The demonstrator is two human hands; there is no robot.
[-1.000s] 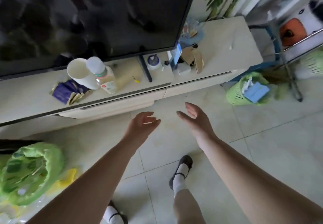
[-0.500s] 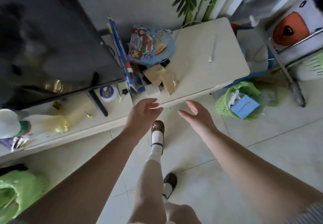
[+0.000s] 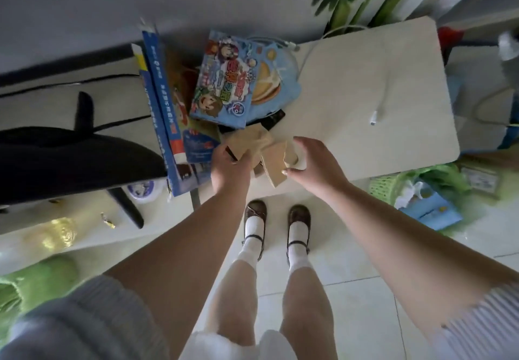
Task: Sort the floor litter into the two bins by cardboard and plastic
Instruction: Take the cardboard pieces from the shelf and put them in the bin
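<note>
Brown cardboard pieces (image 3: 273, 163) lie in a loose pile on the cream cabinet top (image 3: 365, 84), at its front edge. My left hand (image 3: 229, 170) is closed on the left piece of that pile. My right hand (image 3: 314, 163) is curved around the pile's right end, thumb and fingers apart with a cardboard flap between them. A green basket bin (image 3: 383, 187) stands on the floor to the right, holding a blue box and white paper. A second green bin (image 3: 31, 284) shows blurred at the lower left.
A cartoon-printed blue box (image 3: 224, 78) and a long blue box (image 3: 160, 107) lie behind the cardboard. The black TV (image 3: 70, 152) stands on the left. A white cable (image 3: 376, 115) crosses the cabinet. My shoes (image 3: 278, 216) stand on the tiled floor below.
I stepped up to the cabinet and both hands reached forward onto the cardboard pile. My left hand closed on a piece; the right hand wrapped around the other end.
</note>
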